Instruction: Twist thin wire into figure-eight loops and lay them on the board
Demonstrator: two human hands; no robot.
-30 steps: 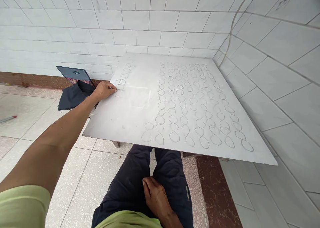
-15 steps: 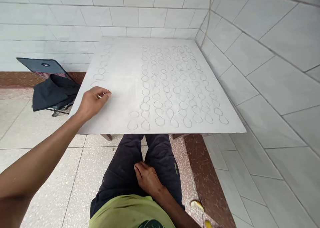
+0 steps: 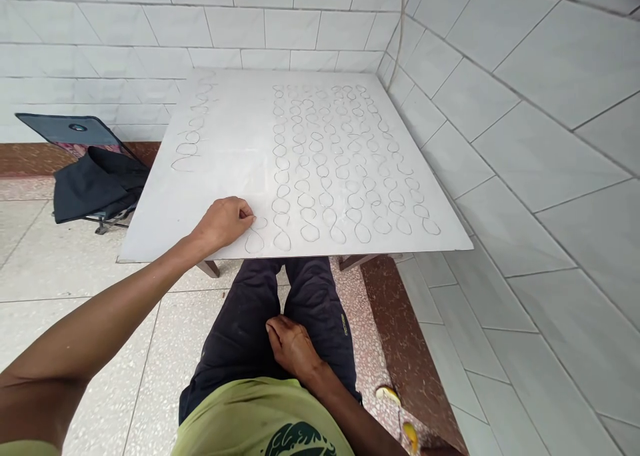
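A large white board (image 3: 240, 149) lies flat in front of me, covered with several rows of drawn loop shapes (image 3: 340, 169). My left hand (image 3: 225, 221) rests near the board's front edge beside the nearest loops, its fingers pinched together on something I cannot make out. A shorter column of loops (image 3: 193, 133) runs along the board's left side. My right hand (image 3: 290, 346) lies on my lap over dark trousers, fingers loosely curled with nothing visible in them.
White tiled walls close in behind the board and on the right. A dark folding chair (image 3: 75, 133) with dark cloth (image 3: 93, 183) on it stands on the floor at the left. Wooden legs (image 3: 207, 268) show under the board. Small yellow bits (image 3: 387, 395) lie on the floor.
My left hand moved from the board's left side down and rightward to the front rows of loops. The view shifted, so the board sits closer and more centred.
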